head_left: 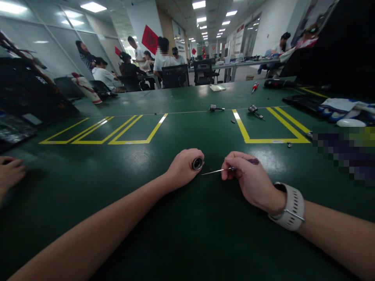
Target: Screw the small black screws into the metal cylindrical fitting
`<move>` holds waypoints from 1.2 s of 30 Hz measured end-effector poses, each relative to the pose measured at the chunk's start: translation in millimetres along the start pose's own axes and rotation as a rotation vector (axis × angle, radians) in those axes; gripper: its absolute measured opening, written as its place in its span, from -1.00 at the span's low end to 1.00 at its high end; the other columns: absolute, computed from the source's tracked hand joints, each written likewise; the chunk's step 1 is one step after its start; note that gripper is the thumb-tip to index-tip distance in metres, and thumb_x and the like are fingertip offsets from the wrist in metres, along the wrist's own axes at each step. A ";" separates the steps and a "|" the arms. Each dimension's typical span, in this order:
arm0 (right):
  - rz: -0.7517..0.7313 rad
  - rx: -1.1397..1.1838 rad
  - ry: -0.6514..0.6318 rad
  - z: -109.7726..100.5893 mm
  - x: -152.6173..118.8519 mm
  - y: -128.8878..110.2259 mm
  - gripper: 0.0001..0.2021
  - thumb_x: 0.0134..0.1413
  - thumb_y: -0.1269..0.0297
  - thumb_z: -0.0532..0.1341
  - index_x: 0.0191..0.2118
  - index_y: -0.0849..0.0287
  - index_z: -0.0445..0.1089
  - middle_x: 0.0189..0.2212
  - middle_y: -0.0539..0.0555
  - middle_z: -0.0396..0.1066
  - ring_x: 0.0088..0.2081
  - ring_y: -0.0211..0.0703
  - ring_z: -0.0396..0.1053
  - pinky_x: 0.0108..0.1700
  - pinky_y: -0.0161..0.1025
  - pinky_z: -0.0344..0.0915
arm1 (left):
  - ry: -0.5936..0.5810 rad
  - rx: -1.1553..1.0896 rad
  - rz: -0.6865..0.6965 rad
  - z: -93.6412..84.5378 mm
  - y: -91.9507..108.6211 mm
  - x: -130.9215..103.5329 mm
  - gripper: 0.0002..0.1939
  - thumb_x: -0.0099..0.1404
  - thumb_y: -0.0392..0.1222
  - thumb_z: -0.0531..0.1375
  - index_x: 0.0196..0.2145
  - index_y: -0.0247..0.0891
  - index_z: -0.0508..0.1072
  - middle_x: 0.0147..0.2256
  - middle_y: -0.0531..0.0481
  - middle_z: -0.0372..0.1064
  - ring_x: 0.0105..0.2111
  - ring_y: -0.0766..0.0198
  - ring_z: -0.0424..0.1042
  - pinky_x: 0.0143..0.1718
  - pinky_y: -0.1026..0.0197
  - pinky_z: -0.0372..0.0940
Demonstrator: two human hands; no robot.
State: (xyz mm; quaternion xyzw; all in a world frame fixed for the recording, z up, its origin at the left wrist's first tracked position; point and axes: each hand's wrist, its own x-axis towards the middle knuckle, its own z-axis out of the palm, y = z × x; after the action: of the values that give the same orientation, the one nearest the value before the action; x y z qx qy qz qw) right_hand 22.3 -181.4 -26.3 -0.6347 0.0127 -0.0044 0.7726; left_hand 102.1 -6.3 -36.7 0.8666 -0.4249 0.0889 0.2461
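Observation:
My left hand (pixel 185 167) is closed around a small metal cylinder (pixel 197 163), its round, dark open end facing me. Most of that part is hidden in the fist. In my right hand (pixel 244 173) is a thin screwdriver (pixel 215 171) with a dark purple handle; its shaft points left. The tip is a short way from the cylinder, just right of and below it, and does not appear to touch it. A tiny ring-like piece (pixel 211 169) shows near the shaft.
Two metal parts with shafts (pixel 216 107) (pixel 256 112) lie beyond my hands. Small loose pieces (pixel 233 121) (pixel 289 144), a red screwdriver (pixel 255 87) and white-and-blue gloves (pixel 345 109) are on the green table (pixel 140 234). Another person's hand (pixel 11 173) rests at the left edge.

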 end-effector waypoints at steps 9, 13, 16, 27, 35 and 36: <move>-0.301 -0.187 -0.046 -5.0 -5.7 2.0 -0.82 0.14 0.27 0.10 -0.44 0.15 0.36 -0.48 0.00 0.37 -0.39 -0.18 0.31 -0.32 -0.19 0.22 | 0.003 -0.017 -0.015 -1.3 2.9 0.7 -0.92 0.10 -0.38 0.13 -0.48 -0.27 0.28 -0.51 0.09 0.25 -0.49 0.34 0.26 -0.46 0.28 0.13; -0.405 -0.487 -0.128 2.5 -13.8 -2.9 -0.83 0.16 0.29 0.08 -0.36 0.19 0.38 -0.43 0.05 0.37 -0.36 -0.17 0.31 -0.30 -0.19 0.24 | 0.010 0.001 -0.002 -0.9 3.4 1.4 -0.93 0.09 -0.37 0.13 -0.48 -0.27 0.29 -0.51 0.08 0.26 -0.49 0.33 0.26 -0.45 0.28 0.13; -0.515 -0.621 -0.128 6.3 -17.2 -4.2 -0.84 0.16 0.34 0.07 -0.35 0.21 0.37 -0.41 0.06 0.36 -0.34 -0.17 0.30 -0.27 -0.18 0.23 | 0.013 0.038 0.002 0.1 2.9 1.8 -0.93 0.11 -0.35 0.13 -0.49 -0.27 0.29 -0.51 0.07 0.27 -0.48 0.32 0.27 -0.44 0.27 0.13; -0.086 -0.097 -0.183 -1.0 -2.6 1.0 -0.82 0.12 0.27 0.12 -0.42 0.19 0.39 -0.43 0.03 0.40 -0.33 -0.19 0.33 -0.26 -0.20 0.22 | 0.034 0.045 0.039 -1.3 2.1 0.8 -0.89 0.17 -0.31 0.13 -0.50 -0.27 0.27 -0.53 0.09 0.24 -0.49 0.34 0.24 -0.42 0.25 0.11; 0.034 0.119 -0.195 2.7 -1.5 0.4 -0.88 0.09 0.29 0.15 -0.38 0.18 0.40 -0.36 0.05 0.43 -0.28 -0.19 0.32 -0.25 -0.21 0.19 | 0.166 -0.215 -0.008 -2.1 -0.3 -0.1 -0.84 0.15 -0.26 0.17 -0.53 -0.27 0.23 -0.55 0.13 0.17 -0.54 0.39 0.19 -0.49 0.31 0.11; 0.045 0.141 -0.201 2.4 -1.1 0.6 -0.88 0.10 0.29 0.15 -0.38 0.18 0.40 -0.36 0.05 0.43 -0.29 -0.19 0.33 -0.24 -0.20 0.19 | 0.159 -0.229 -0.002 -2.4 0.1 -0.5 -0.84 0.15 -0.26 0.17 -0.52 -0.27 0.24 -0.55 0.13 0.17 -0.54 0.39 0.18 -0.50 0.31 0.11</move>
State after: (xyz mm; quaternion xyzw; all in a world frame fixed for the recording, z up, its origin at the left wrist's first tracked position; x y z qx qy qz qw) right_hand 21.3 -178.9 -26.4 -0.5757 -0.0508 0.0759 0.8125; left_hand 101.9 -4.8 -34.8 0.8236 -0.4104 0.1079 0.3763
